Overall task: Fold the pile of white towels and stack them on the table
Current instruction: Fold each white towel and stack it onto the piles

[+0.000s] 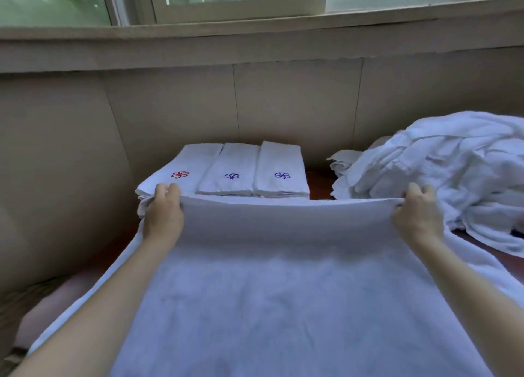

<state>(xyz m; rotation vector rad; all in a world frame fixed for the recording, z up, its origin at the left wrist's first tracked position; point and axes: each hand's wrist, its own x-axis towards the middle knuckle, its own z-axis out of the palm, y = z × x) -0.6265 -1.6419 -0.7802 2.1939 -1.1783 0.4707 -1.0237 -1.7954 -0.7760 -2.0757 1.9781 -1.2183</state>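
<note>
Towel (283, 277) is spreading across the lower centre of the frame, its far edge lifting between two hands: left hand (164, 211) is gripping the left corner and right hand (419, 212) the right, fingers curled. Just beyond, three folded towels (235, 172) are sitting side by side; the crumpled pile (453, 172) is lying at right on the table (319, 188).

A white towel (283, 291) lies spread near, its far edge raised. Three folded towels (229, 172) sit side by side beyond it. A rumpled pile (453, 172) heaps far right.
</note>
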